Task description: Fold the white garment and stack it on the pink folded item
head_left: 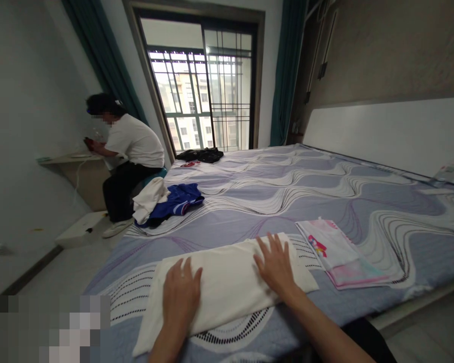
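A cream white cloth [227,287], folded into a long strip, lies on the near edge of the bed [287,196]. My left hand [180,292] rests flat on its left part, fingers stretched out. My right hand [276,264] presses flat on its right part, fingers spread. Neither hand holds anything. Just right of the cloth lies a folded white and pink garment [340,252] with a red print.
A pile of white and blue clothes [166,201] sits at the bed's left edge, and dark clothes [202,155] lie at the far side. Another person in a white shirt [130,151] crouches by a shelf on the left wall. A window [204,96] is behind.
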{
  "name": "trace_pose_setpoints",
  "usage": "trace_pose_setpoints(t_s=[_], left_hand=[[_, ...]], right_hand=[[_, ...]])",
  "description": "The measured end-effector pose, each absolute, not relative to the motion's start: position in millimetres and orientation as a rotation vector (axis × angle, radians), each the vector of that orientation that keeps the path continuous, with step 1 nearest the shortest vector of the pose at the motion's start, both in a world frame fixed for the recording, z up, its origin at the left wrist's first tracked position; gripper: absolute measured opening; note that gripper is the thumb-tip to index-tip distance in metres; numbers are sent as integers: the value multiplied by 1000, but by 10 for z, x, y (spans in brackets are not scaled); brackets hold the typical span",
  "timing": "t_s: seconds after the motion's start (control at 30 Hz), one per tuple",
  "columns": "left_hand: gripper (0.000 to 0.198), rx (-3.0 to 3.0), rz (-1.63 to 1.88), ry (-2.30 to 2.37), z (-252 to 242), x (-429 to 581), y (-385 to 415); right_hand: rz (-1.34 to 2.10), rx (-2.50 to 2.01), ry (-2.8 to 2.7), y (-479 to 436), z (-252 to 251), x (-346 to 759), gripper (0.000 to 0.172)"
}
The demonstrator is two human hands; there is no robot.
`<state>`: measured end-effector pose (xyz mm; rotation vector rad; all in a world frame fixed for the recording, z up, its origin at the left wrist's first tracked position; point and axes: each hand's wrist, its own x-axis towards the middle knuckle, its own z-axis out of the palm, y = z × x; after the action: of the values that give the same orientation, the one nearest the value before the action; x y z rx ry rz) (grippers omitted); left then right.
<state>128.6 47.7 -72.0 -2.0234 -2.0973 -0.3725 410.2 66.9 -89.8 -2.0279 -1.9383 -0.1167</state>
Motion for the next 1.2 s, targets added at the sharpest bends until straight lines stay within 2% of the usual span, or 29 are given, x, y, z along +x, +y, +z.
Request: trace_pose_setpoints(t_s=[0.13,0.23,0.47,0.57,0.67,0.77,0.93,1.03,1.1,1.2], left_hand=[[54,-2272,-281,-2087,-1029,1295,701],[57,-2184,-254,-2199,-1103,995,783],[62,-2057,-327,-2370,-1192,370,648],[64,-2048,-535,-2488,-1305,183,489],[68,-2003,-929,-2703,-1306,81,302],[71,-1859,-1311,-2839,-1180,108,125],[62,-1662,-1490,-2840,-1004,225,-55],[55,-1553,-1532,-2807,-1007,211,-91],[52,-1506,-1577,-2781,-1034,187,-105],[53,-1498,-1648,-2744,-1072,176,-131]], right_hand=[[62,-2069,-2047,784,-1151,4006,61],[14,-2176,-1964,860,-1260,4247,61],[-10,-2253,-1918,829,-1112,4336,60],[109,-1951,-2178,488,-960,3973,66],[253,-1332,-2536,42,-870,3433,78],[249,-1058,-2637,-224,-914,2819,83],[16,-1130,-2538,-106,-1143,1955,50],[1,-1192,-2489,20,-1185,1653,47],[126,-1254,-2433,52,-1143,1545,47],[511,-1351,-2195,69,-1001,1498,43]])
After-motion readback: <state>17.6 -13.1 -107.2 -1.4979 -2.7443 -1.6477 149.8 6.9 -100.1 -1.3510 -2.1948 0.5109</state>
